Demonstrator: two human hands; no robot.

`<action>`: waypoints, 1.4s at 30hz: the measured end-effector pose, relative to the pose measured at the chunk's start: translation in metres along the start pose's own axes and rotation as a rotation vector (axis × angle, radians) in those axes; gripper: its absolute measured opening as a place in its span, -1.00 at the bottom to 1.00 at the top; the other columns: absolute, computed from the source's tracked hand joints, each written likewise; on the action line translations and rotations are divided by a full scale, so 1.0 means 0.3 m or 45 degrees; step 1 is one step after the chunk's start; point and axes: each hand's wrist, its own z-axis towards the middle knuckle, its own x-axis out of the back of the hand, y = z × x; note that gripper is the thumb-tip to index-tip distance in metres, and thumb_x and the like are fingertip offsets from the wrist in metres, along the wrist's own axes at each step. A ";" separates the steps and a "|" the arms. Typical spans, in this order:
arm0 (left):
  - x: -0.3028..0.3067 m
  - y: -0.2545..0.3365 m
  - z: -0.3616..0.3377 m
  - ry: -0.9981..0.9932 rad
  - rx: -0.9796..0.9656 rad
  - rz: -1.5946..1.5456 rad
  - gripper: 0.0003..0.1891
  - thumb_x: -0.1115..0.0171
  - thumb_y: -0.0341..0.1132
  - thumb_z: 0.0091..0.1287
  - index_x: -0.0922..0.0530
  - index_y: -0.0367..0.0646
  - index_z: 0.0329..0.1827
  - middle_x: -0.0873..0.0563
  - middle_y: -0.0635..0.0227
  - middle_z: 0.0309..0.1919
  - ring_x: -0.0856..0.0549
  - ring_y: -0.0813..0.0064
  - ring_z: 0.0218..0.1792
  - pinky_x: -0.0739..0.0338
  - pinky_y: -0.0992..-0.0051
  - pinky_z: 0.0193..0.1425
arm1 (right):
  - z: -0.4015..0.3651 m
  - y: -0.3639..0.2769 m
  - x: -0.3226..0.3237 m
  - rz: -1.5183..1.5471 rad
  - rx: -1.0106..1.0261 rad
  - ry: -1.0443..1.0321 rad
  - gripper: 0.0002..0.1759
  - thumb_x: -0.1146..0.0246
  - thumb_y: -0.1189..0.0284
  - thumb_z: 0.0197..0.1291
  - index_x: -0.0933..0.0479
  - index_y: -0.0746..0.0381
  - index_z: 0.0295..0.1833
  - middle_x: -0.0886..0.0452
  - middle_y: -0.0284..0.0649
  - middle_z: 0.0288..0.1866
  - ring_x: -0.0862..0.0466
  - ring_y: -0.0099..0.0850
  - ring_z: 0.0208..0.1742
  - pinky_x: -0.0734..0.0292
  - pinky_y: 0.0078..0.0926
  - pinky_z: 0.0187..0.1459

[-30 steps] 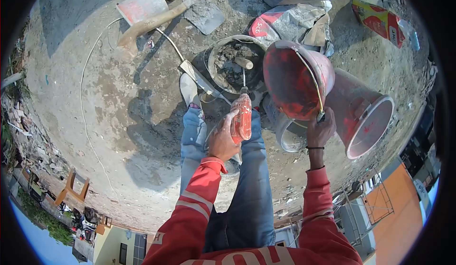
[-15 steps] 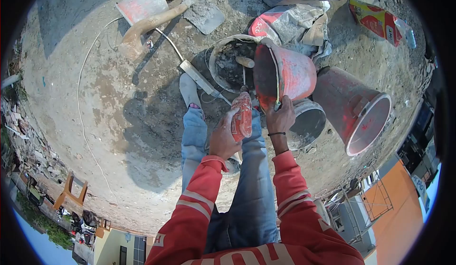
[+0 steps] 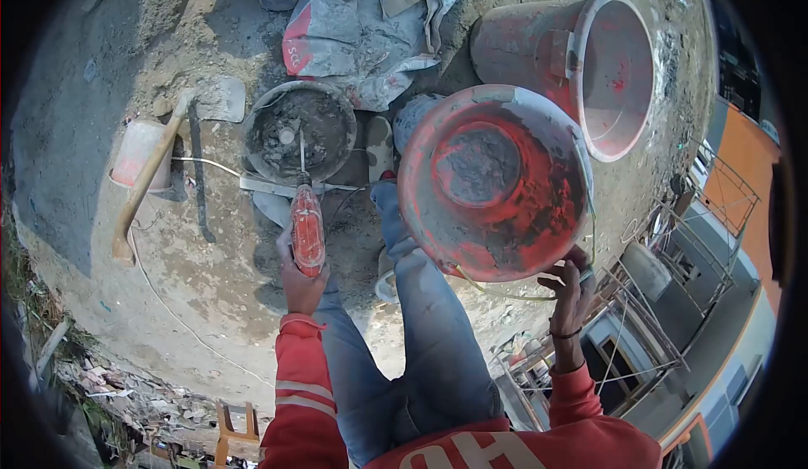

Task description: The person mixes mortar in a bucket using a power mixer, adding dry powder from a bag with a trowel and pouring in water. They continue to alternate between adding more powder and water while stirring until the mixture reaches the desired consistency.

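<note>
Head view: my left hand (image 3: 299,280) is clenched round the red drill (image 3: 308,229), just below the mortar bucket (image 3: 299,132). My right hand (image 3: 571,288) hooks the raised red bucket (image 3: 492,183) right of it. Open concrete floor (image 3: 210,275) spreads left of it.

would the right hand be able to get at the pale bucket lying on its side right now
Probably not: the right hand is busy holding up the red bucket, and that bucket hangs between it and the pale bucket. The left hand is shut on the drill.
</note>
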 end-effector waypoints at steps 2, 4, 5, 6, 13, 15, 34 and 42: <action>0.000 0.027 -0.003 0.019 0.082 0.060 -0.11 -0.26 -0.74 -0.01 -0.28 -0.16 0.52 -0.53 0.13 0.33 -0.58 0.27 0.33 -0.49 0.35 0.39 | -0.041 0.060 0.242 -0.235 -0.041 0.266 -0.43 -0.05 0.34 0.46 -0.37 0.30 0.52 -0.55 -0.09 0.26 -0.74 -0.40 -0.01 -0.70 -0.49 -0.16; 0.002 0.015 -0.016 0.052 0.207 0.091 -0.09 -0.28 -0.74 -0.02 -0.27 -0.15 0.53 -0.53 0.14 0.33 -0.56 0.26 0.36 -0.47 0.34 0.42 | -0.058 0.135 0.444 -0.287 -0.119 0.366 -0.48 -0.07 0.34 0.46 -0.45 0.25 0.46 -0.61 -0.21 0.04 -0.71 -0.50 -0.25 -0.65 -0.55 -0.35; -0.019 0.033 -0.004 0.058 0.172 0.092 -0.08 -0.29 -0.74 -0.02 -0.26 -0.15 0.53 -0.53 0.14 0.33 -0.56 0.27 0.36 -0.46 0.34 0.43 | -0.056 0.162 0.481 -0.269 -0.184 0.396 -0.59 -0.10 0.36 0.46 -0.54 0.25 0.32 -0.64 -0.30 -0.17 -0.65 -0.56 -0.43 -0.55 -0.56 -0.48; -0.044 0.050 0.002 0.052 0.134 0.089 -0.07 -0.31 -0.73 -0.02 -0.26 -0.14 0.54 -0.53 0.15 0.33 -0.55 0.27 0.36 -0.45 0.34 0.43 | -0.040 0.199 0.498 -0.217 -0.267 0.393 -0.73 -0.16 0.33 0.47 -0.60 0.21 0.13 -0.54 -0.38 -0.40 -0.50 -0.62 -0.58 -0.47 -0.60 -0.53; -0.200 0.205 0.066 0.102 0.194 0.116 -0.05 -0.43 -0.62 0.01 -0.23 -0.11 0.55 -0.54 0.08 0.33 -0.58 0.20 0.38 -0.48 0.29 0.44 | 0.396 0.872 0.532 -0.141 -0.478 0.307 -0.76 -0.35 0.25 0.41 -0.57 0.20 -0.10 -0.40 -0.46 -0.47 -0.40 -0.60 -0.51 -0.53 -0.53 -0.44; -0.232 0.215 0.083 0.134 0.147 0.176 -0.05 -0.45 -0.60 0.01 -0.22 -0.10 0.55 -0.55 0.05 0.32 -0.60 0.14 0.36 -0.49 0.26 0.43 | 0.589 1.155 0.549 0.070 -0.654 0.202 -0.73 -0.34 0.21 0.41 -0.53 0.07 0.07 -0.57 -0.41 -0.33 -0.68 -0.50 -0.30 -0.52 -0.42 -0.35; 0.067 0.001 0.118 -0.159 0.348 -0.429 -0.07 -0.47 0.08 0.30 -0.18 -0.22 0.55 -0.77 0.06 0.00 -0.66 0.18 0.30 -0.53 0.13 0.36 | -0.138 0.331 -0.877 -0.002 -0.143 -1.123 -0.53 -0.46 0.38 0.26 -0.47 0.37 0.16 -0.65 -0.15 0.00 -0.69 -0.41 -0.01 -0.59 -0.40 0.01; 0.380 -0.786 0.455 -0.237 0.052 1.324 -0.37 -0.46 -0.26 0.17 -0.52 -0.15 0.34 -0.69 0.14 0.17 -0.60 0.04 0.29 -0.49 0.06 0.29 | -0.188 0.390 -1.011 0.038 -0.120 -0.616 -0.74 -0.26 0.47 0.34 -0.50 0.38 0.07 -0.67 -0.15 -0.23 -0.67 -0.48 -0.33 -0.49 -0.63 -0.47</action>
